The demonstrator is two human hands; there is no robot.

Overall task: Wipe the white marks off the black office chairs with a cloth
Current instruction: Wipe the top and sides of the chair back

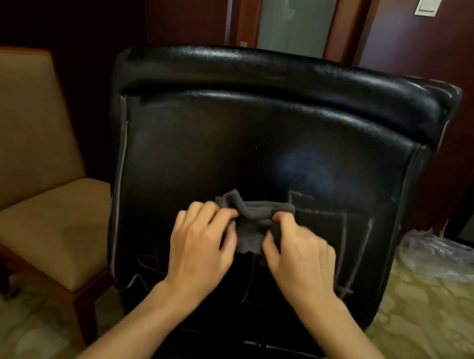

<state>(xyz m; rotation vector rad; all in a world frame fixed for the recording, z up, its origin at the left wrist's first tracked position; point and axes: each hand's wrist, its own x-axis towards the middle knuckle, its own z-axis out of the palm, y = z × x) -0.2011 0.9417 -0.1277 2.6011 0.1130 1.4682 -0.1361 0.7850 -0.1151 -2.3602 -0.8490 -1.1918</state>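
Cloth: a small dark grey cloth [253,223] is held bunched between both hands against the lower middle of the black office chair [268,140], on the rear face of its backrest.
Left hand: the left hand [202,243] is curled onto the cloth's left edge, which is pinched between thumb and fingertips.
Right hand: the right hand [299,258] is clamped on the cloth's right edge in the same way, fingers bent over it.
White marks: pale chalky lines [343,248] are seen just right of the cloth on the backrest; a long pale streak [119,177] runs down the chair's left seam, and fainter scribbles lie below the hands.
Step in hand: the cloth appears to be gathered or refolded into a pad rather than rubbed; most marks look untouched, so the task is judged to be at an early stage.
Next move: a firm flat pad is called for, then pressure across the lines right of the cloth, with the chair steadied against rolling.
Surroundings: a tan upholstered chair [24,173] stands left of the office chair; a crumpled plastic bag [440,256] lies on the floor to its right.
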